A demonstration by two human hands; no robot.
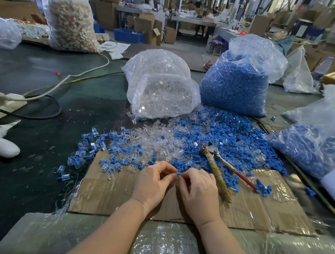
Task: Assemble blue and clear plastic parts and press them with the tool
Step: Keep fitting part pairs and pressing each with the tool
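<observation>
Two hands meet over the cardboard [236,210]: left hand [153,183] and right hand [198,190] pinch a blue part [179,174] between fingertips, apparently mating it; next, pressing calls for the pliers [218,167] just beside.

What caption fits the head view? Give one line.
Both hands, left and right, pinch a small blue part over cardboard, pliers lying beside them.
</observation>
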